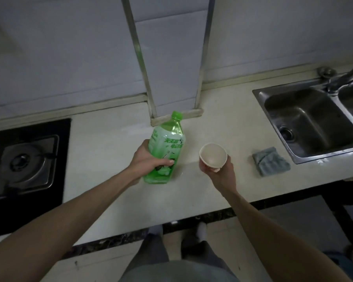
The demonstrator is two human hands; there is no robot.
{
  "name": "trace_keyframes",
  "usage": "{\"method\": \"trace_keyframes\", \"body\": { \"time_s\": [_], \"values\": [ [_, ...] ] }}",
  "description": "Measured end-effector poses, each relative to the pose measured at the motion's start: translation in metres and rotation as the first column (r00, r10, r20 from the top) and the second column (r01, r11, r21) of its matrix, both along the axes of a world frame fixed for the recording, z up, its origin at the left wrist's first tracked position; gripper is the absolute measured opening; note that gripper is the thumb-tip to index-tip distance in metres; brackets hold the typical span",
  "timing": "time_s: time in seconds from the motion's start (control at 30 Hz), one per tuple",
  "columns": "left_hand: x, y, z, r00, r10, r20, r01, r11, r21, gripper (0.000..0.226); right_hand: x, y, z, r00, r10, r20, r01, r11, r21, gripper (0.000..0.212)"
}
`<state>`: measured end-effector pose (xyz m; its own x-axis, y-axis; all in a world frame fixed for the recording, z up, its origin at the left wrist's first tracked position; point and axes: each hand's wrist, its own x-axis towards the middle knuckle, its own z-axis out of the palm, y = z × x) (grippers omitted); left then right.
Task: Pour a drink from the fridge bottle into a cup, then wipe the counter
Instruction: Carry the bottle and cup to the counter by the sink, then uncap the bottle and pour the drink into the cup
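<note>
The capped green plastic bottle (165, 147) is gripped low by the closed left hand (149, 159); the empty beige paper cup (213, 155), tilted for pouring, is clasped above the pale tabletop (102, 151) by the right hand (220, 171).

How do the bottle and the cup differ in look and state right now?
The bottle is green and clear with a label; the cup is plain cream. The bottle is capped; the cup is open and looks empty. The bottle is taller than the cup. Each is held in one hand: bottle in the left hand, cup in the right hand.

Bare forearms, grey trousers (151, 259), shoes (202, 231)
</note>
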<state>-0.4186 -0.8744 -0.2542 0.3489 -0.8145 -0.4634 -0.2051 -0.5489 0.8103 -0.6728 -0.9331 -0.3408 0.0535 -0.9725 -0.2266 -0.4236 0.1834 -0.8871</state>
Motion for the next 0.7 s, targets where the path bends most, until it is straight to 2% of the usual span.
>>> {"method": "trace_keyframes", "body": {
  "time_s": [0.13, 0.23, 0.33, 0.43, 0.53, 0.7],
  "values": [
    [-0.01, 0.008, 0.003, 0.998, 0.062, -0.007, -0.062, 0.998, 0.002, 0.094, -0.015, -0.001, -0.003, 0.994, 0.111, -0.008, -0.111, 0.994, 0.021, 0.081],
    [-0.015, 0.015, 0.007, 0.997, 0.076, -0.007, -0.076, 0.997, 0.003, 0.092, -0.032, -0.007, -0.006, 0.969, 0.186, -0.165, -0.185, 0.983, 0.02, 0.08],
    [-0.016, 0.02, 0.011, 0.997, 0.08, -0.004, -0.08, 0.997, -0.015, 0.083, -0.046, -0.019, 0.009, 0.928, 0.109, -0.357, -0.146, 0.986, -0.08, 0.059],
    [-0.017, 0.024, 0.018, 0.994, 0.108, -0.019, -0.109, 0.993, -0.052, 0.085, -0.043, -0.046, 0.034, 0.903, 0.062, -0.425, -0.137, 0.979, -0.148, 0.031],
    [-0.022, 0.03, 0.027, 0.987, 0.153, -0.046, -0.156, 0.984, -0.087, 0.088, -0.018, -0.059, 0.066, 0.938, 0.032, -0.345, -0.071, 0.992, -0.103, 0.025],
    [-0.037, 0.05, 0.035, 0.976, 0.18, -0.123, -0.194, 0.974, -0.116, 0.08, 0.036, -0.046, 0.121, 0.99, -0.063, -0.129, 0.029, 0.967, -0.253, 0.018]
  ]
}}
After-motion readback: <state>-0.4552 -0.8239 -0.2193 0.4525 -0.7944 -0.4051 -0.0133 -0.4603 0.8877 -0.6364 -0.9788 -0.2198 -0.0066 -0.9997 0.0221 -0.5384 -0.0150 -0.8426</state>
